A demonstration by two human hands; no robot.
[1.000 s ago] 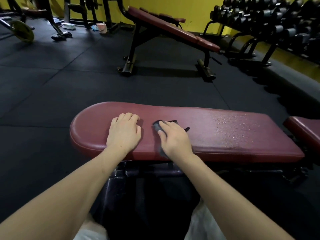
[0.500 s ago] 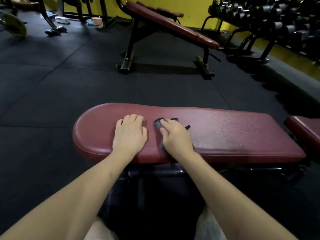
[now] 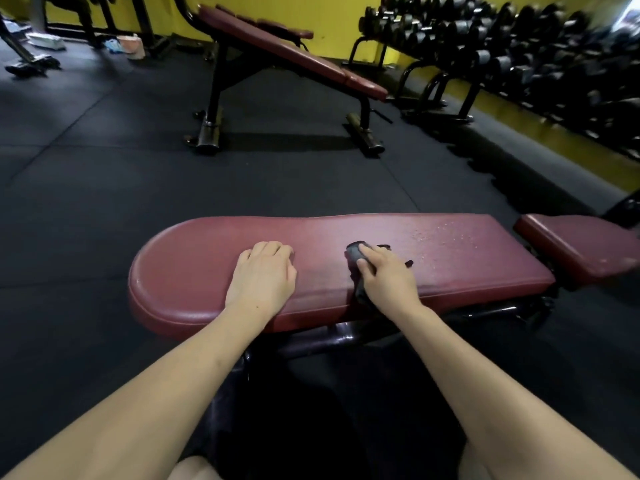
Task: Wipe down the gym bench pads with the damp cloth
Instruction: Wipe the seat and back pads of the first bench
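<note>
A long maroon bench pad [image 3: 194, 268] lies across in front of me, with a patch of water droplets [image 3: 446, 233] on its right part. My right hand [image 3: 388, 278] presses a small dark cloth [image 3: 354, 252] onto the middle of the pad, fingers curled over it; most of the cloth is hidden under the hand. My left hand [image 3: 263, 278] rests on the pad to the left of the cloth, holding nothing, its fingertips bent down against the surface. A second, shorter maroon pad [image 3: 581, 244] adjoins at the right.
An inclined maroon bench [image 3: 294, 57] on a black frame stands farther back on the dark rubber floor. A rack of black dumbbells [image 3: 519, 53] runs along the yellow wall at right. Small items and machine legs sit at the far left.
My right hand has slid the cloth to the right along the pad, away from the left hand and toward the droplets. The left hand stays put. The view has shifted slightly.
</note>
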